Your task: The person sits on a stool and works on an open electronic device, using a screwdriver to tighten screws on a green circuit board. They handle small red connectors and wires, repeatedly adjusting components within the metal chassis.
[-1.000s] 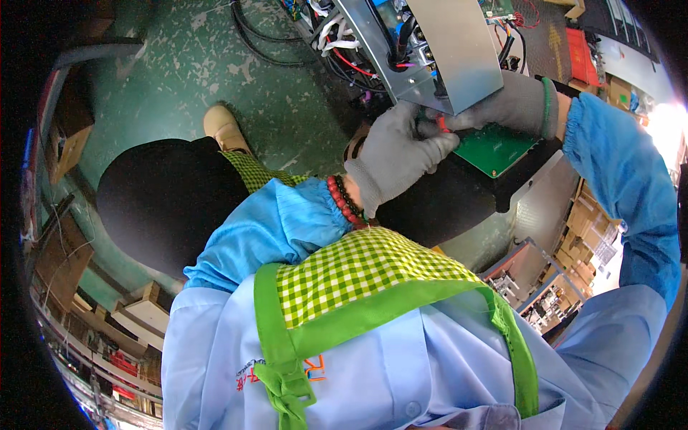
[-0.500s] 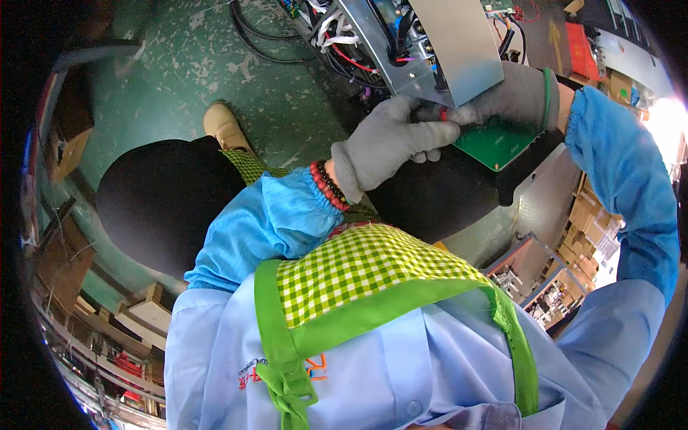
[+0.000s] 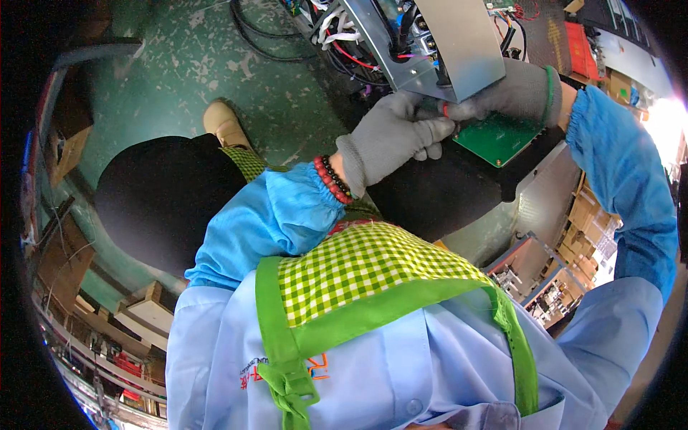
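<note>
Both of my hands wear grey knit gloves and meet just below the lower edge of a bent metal housing (image 3: 466, 46). My left hand (image 3: 396, 136) is closed, thumb and fingertips pinched together near a small red piece (image 3: 445, 110). From the other side my right hand (image 3: 505, 97) comes in, its fingers closed at the same red piece. What the two hands grip is mostly hidden by the gloves, so its kind is unclear. Under my right hand lies a green circuit board (image 3: 502, 142), partly covered by the hand and resting on a black surface.
Bundled wires (image 3: 344, 36) in white, red and black crowd the housing's left side. Black cables (image 3: 258, 43) loop over the worn green floor (image 3: 172, 93). A red bin (image 3: 582, 54) stands at the far right, and cardboard boxes (image 3: 586, 215) are stacked lower right.
My left hand has shifted slightly, its fingertips drawn back a little from the board. The right hand has moved up a touch, and slightly more of the green board shows.
</note>
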`<state>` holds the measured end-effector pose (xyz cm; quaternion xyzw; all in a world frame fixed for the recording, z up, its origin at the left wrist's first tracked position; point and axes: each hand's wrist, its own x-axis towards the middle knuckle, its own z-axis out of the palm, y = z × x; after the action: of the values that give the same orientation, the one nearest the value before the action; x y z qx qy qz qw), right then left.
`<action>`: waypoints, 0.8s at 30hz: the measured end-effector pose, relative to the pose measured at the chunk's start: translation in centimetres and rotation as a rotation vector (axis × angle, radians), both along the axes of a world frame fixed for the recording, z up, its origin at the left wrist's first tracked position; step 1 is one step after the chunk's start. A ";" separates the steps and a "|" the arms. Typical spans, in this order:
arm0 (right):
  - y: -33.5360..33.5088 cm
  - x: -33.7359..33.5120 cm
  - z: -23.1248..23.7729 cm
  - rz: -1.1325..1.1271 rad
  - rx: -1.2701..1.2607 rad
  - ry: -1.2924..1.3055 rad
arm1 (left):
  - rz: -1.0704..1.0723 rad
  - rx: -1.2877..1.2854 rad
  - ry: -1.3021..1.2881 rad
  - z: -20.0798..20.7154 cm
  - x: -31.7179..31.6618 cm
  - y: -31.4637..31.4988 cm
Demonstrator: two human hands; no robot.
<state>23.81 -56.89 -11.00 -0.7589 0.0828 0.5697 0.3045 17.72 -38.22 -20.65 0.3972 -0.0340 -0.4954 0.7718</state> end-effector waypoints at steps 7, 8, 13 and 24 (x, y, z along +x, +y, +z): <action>-1.5 -0.4 -1.3 0.006 0.107 -0.041 | 0.004 0.082 -0.073 0.5 -0.2 0.0; -1.1 -0.3 -0.9 -0.006 0.157 -0.047 | 0.018 0.071 -0.048 0.6 -0.3 0.1; -1.1 -0.4 -0.8 -0.041 0.166 -0.044 | 0.015 0.093 -0.042 0.7 -0.4 0.0; -0.1 0.2 -0.1 0.023 0.111 -0.023 | 0.089 -0.014 0.064 0.0 -0.6 -0.3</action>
<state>24.02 -56.98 -11.13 -0.7484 0.0389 0.5680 0.3403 17.11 -38.48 -20.64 0.3768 0.0051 -0.4729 0.7965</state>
